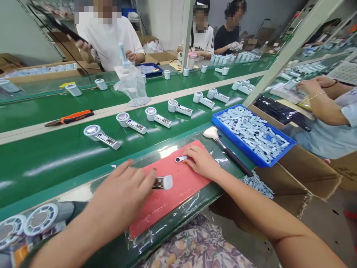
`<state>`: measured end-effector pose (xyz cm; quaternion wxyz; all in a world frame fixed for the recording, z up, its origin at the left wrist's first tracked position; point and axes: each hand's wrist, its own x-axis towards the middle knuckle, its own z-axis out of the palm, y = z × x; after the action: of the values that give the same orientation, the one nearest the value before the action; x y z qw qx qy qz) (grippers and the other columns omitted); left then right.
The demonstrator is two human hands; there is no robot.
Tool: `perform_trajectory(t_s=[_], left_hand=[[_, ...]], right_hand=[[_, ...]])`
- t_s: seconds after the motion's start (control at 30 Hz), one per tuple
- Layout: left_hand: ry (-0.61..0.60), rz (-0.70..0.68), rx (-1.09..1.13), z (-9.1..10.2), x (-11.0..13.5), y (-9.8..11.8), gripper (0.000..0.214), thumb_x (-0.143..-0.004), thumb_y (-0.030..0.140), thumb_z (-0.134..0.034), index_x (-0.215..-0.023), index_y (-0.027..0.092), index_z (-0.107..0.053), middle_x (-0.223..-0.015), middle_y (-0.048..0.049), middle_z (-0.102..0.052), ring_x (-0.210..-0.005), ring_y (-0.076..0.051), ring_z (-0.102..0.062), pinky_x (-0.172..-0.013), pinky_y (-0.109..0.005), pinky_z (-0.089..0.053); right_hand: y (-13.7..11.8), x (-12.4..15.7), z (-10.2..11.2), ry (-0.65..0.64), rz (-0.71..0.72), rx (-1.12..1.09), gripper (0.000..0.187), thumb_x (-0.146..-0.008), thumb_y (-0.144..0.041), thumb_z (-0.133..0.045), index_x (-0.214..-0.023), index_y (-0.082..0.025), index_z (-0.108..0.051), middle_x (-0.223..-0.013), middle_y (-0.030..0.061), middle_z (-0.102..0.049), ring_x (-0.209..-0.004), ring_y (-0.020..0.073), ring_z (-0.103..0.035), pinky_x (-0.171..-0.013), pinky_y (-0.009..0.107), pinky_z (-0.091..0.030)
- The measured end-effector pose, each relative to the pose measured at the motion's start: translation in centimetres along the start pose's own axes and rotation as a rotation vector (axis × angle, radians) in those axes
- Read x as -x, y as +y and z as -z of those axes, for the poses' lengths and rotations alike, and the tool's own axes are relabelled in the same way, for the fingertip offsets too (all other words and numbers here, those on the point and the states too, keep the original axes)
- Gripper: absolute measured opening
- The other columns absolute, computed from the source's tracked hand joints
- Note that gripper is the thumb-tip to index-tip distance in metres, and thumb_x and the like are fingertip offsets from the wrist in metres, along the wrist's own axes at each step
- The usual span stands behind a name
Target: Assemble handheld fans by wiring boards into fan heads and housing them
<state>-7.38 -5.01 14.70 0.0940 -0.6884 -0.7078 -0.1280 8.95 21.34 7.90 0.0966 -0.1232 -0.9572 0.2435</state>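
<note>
Left hand [122, 193]: fingers curled, partly closed over a handheld fan [166, 182] lying on the red mat [178, 203]. Right hand [202, 162]: open, fingers flat, tips touching a small white tab [181, 159], not gripping. Flat, even pressure should stop both parts sliding.

Green conveyor belt [50, 178] with red mat [175, 201] and white handheld fans [102, 136]

Left hand [122, 191], right hand [200, 162] on red mat [173, 201]
</note>
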Motion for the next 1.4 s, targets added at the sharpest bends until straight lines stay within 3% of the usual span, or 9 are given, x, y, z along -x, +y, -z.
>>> perform_trajectory(t_s=[0.1, 0.23, 0.47, 0.63, 0.8, 0.93, 1.0, 1.13, 1.4], left_hand=[[-0.111, -0.107, -0.123, -3.3, -2.7, 2.7, 0.024, -0.097, 0.021, -0.05, -0.113, 0.02, -0.068, -0.081, -0.0058, -0.069, -0.077, -0.025, -0.066, -0.098, -0.054, -0.053], [-0.112, 0.057, 0.054, -5.3, -2.3, 1.9, 0.024, -0.093, 0.035, -0.066, -0.112, 0.02, -0.066, -0.104, -0.0092, -0.072, -0.097, -0.026, -0.067, -0.09, -0.045, -0.056], [0.024, 0.198, 0.323, -5.0, -0.8, 1.4, 0.026, -0.092, 0.034, -0.067, -0.115, 0.022, -0.064, -0.117, -0.0096, -0.07, -0.107, -0.025, -0.064, -0.092, -0.045, -0.055], [0.085, 0.195, 0.386, -5.0, -1.2, 2.1, 0.014, -0.097, 0.027, -0.057, -0.106, 0.022, -0.067, -0.111, -0.0084, -0.071, -0.102, -0.022, -0.066, -0.09, -0.042, -0.055], [0.07, 0.256, 0.441, -5.3, -1.6, 2.3, 0.012, -0.096, 0.021, -0.058, -0.098, 0.022, -0.069, -0.098, -0.0044, -0.072, -0.093, -0.019, -0.065, -0.082, -0.036, -0.054], [0.031, 0.237, 0.4, -4.9, -1.4, 2.7, 0.008, -0.093, 0.018, -0.06, -0.093, 0.021, -0.068, -0.101, -0.005, -0.072, -0.095, -0.02, -0.066, -0.082, -0.037, -0.055], [0.006, 0.203, 0.353, -4.6, -0.7, 3.2, 0.006, -0.094, 0.021, -0.061, -0.091, 0.021, -0.066, -0.108, -0.007, -0.072, -0.1, -0.022, -0.068, -0.086, -0.04, -0.057], [0.015, 0.192, 0.231, -4.6, 0.7, 4.8, 0.015, -0.096, 0.025, -0.058, -0.108, 0.021, -0.065, -0.117, -0.0102, -0.073, -0.111, -0.028, -0.068, -0.098, -0.052, -0.055], [0.066, 0.228, 0.171, -5.5, 0.8, 6.1, 0.017, -0.096, 0.018, -0.053, -0.106, 0.019, -0.067, -0.108, -0.0094, -0.076, -0.114, -0.029, -0.068, -0.096, -0.05, -0.058]], right_hand=[[-0.2, 0.3, 0.1, 0.045, -0.042, -0.057, 0.017, -0.096, -0.014, -0.059, -0.108, -0.019, -0.071, -0.107, 0.0075, -0.069, -0.097, 0.0204, -0.064, -0.087, 0.036, -0.05], [-2.2, 1.3, 0.9, 0.081, -0.03, -0.216, 0.018, -0.098, -0.02, -0.056, -0.11, -0.021, -0.07, -0.099, 0.0031, -0.07, -0.082, 0.0161, -0.063, -0.075, 0.03, -0.048], [-6.7, 1.6, -0.5, -0.001, 0.171, -0.038, 0.015, -0.096, -0.022, -0.058, -0.099, -0.017, -0.071, -0.093, 0.0065, -0.067, -0.079, 0.0186, -0.06, -0.068, 0.03, -0.042], [-6.9, 1.6, -1.5, 0.014, 0.211, 0.015, 0.014, -0.097, -0.023, -0.057, -0.095, -0.017, -0.07, -0.09, 0.0073, -0.065, -0.08, 0.0202, -0.059, -0.069, 0.032, -0.044], [-5.9, 1.9, -2.8, 0.035, 0.068, -0.351, 0.012, -0.098, -0.02, -0.057, -0.092, -0.02, -0.067, -0.1, 0.0056, -0.068, -0.095, 0.0195, -0.063, -0.082, 0.034, -0.05], [-5.1, 1.8, -3.4, -0.1, -0.07, -0.598, 0.032, -0.095, -0.02, -0.061, -0.127, -0.02, -0.06, -0.121, 0.0087, -0.068, -0.108, 0.0199, -0.066, -0.095, 0.04, -0.053], [-5.0, 2.0, -2.9, -0.179, -0.002, -0.524, 0.045, -0.093, -0.023, -0.065, -0.137, -0.02, -0.055, -0.13, 0.0113, -0.065, -0.117, 0.0238, -0.062, -0.103, 0.046, -0.049], [-5.5, 3.0, -1.8, -0.274, 0.144, -0.326, 0.039, -0.095, -0.024, -0.063, -0.133, -0.02, -0.061, -0.125, 0.011, -0.065, -0.12, 0.0279, -0.058, -0.106, 0.05, -0.044], [-5.9, 3.7, -3.3, -0.19, 0.163, -0.207, 0.035, -0.099, -0.023, -0.052, -0.133, -0.019, -0.061, -0.119, 0.0103, -0.066, -0.113, 0.0268, -0.055, -0.099, 0.046, -0.043]])
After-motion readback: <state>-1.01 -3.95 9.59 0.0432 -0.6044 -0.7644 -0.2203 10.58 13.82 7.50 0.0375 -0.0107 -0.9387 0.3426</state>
